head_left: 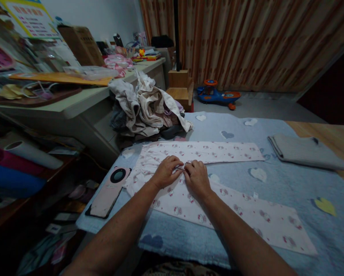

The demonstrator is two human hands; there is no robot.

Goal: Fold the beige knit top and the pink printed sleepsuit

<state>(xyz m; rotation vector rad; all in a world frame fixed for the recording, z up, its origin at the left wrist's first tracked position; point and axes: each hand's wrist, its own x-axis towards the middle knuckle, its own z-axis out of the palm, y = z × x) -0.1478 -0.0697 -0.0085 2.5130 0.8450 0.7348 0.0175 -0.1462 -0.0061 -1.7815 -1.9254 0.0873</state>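
Note:
Pale pink pants with a small printed cartoon pattern lie spread flat, their gathered waist to the left and both legs stretching right. At the crotch, between the two legs, my left hand pinches the fabric. My right hand grips it just alongside, the fingertips of both hands nearly meeting. A small fold of cloth shows between them. Under the pants is a light blue cover with heart shapes. A phone in a pink case lies near the waistband, to the left of my hands.
A heap of crumpled clothes sits beyond the pants, against a cluttered desk. Toward the right lies a folded grey knit garment. A blue and orange ride-on toy stands on the floor before brown curtains.

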